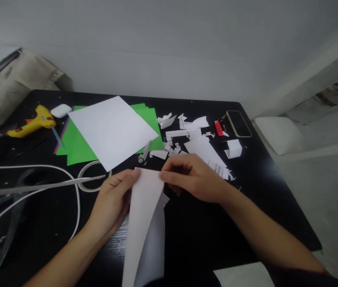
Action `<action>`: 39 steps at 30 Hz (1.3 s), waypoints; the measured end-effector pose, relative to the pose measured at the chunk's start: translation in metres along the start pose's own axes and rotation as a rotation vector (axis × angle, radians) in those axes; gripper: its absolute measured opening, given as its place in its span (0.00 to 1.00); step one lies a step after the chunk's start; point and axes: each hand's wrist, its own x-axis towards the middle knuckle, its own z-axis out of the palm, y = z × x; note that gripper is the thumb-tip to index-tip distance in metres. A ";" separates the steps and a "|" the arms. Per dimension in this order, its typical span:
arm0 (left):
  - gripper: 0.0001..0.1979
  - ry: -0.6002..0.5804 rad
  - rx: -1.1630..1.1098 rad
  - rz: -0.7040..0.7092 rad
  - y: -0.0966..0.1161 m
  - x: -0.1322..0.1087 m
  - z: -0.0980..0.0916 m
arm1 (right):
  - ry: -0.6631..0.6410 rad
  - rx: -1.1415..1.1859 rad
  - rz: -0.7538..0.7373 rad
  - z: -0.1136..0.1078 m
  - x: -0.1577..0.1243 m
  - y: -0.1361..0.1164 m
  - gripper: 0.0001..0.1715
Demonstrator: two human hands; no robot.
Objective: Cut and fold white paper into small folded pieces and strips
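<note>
A folded white sheet of paper (145,223) narrows toward me over the black table (211,235). My left hand (113,201) grips its upper left edge, fingers curled behind it and the thumb on top. At the upper right corner my right hand (193,177) pinches the same sheet with fingers pressed together. Both hands meet at the paper's top edge, just in front of a pile of white paper scraps (193,139).
A flat white sheet (112,129) lies on green paper (76,147). Scissors (144,153), a yellow glue gun (33,121), a white case (60,110), a white cable (67,179), a phone (238,123) and a red item (218,128) lie around. The table edge is at right.
</note>
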 end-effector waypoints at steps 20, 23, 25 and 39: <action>0.13 -0.019 0.168 0.162 -0.004 0.002 -0.011 | 0.059 -0.057 -0.026 -0.007 0.001 0.000 0.14; 0.13 -0.055 0.292 0.181 -0.007 0.001 -0.014 | 0.025 -0.044 -0.005 -0.002 0.004 0.005 0.14; 0.14 -0.095 0.357 0.189 -0.010 0.002 -0.015 | 0.033 -0.087 -0.014 0.002 0.005 0.008 0.13; 0.13 -0.142 0.346 0.202 0.002 0.007 -0.014 | 0.687 -0.099 -0.206 -0.058 -0.016 -0.019 0.07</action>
